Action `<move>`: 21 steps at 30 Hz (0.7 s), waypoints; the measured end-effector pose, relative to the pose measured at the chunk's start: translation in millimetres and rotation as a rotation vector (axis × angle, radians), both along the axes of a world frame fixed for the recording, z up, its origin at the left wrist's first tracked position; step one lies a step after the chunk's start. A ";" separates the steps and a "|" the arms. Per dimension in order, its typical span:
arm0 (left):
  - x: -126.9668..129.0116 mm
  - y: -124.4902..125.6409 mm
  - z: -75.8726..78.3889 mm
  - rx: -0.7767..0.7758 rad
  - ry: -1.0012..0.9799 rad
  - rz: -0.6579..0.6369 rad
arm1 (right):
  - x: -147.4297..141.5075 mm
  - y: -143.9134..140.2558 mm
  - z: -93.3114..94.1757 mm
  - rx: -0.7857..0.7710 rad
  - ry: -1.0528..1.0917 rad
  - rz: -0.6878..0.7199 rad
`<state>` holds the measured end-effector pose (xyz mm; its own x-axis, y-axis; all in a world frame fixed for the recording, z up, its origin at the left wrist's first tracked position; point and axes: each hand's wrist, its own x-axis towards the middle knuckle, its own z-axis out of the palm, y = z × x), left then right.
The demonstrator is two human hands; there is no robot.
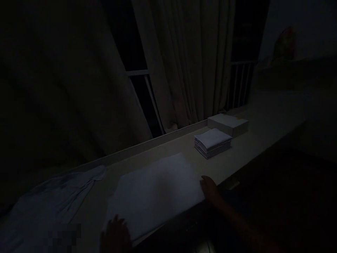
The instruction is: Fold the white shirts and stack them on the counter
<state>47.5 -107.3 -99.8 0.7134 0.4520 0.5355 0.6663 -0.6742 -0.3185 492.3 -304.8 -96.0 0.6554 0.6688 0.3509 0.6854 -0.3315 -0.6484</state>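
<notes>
A white cloth [142,186] is spread nearly flat across the pale ledge in front of me; a soft shadow falls on its middle. At its near left corner, my left hand [116,233] rests with the fingers apart. My right hand [209,188] touches the cloth's right edge, beside the ledge's front edge; its fingers look slightly bent and apart, though dim light hides detail. Beyond the right hand stands a neat stack of folded white cloths [213,142]. Loose, crumpled white cloth [58,193] lies to the left.
A white box [228,123] sits behind the folded stack. Long curtains [184,63] hang along the back, with dark window gaps and railings [240,84] between them. The ledge [265,119] runs on to the right, its front edge dropping into darkness.
</notes>
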 end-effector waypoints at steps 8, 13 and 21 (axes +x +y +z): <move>250.8 -137.4 1.7 -0.262 0.004 -0.393 | -4.7 14.6 24.4 -0.188 0.121 -0.099; 297.2 -146.5 -8.1 -0.403 -0.036 -0.374 | -7.4 21.9 32.0 -0.094 0.221 -0.021; 303.6 -116.4 7.2 -0.406 0.074 -0.500 | -12.2 29.8 41.3 -0.098 0.121 -0.056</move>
<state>351.0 -223.7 -92.6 0.9187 0.2122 0.3331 0.2271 -0.9738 -0.0060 480.2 -275.0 -54.7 0.7264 0.6569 0.2019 0.5827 -0.4328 -0.6879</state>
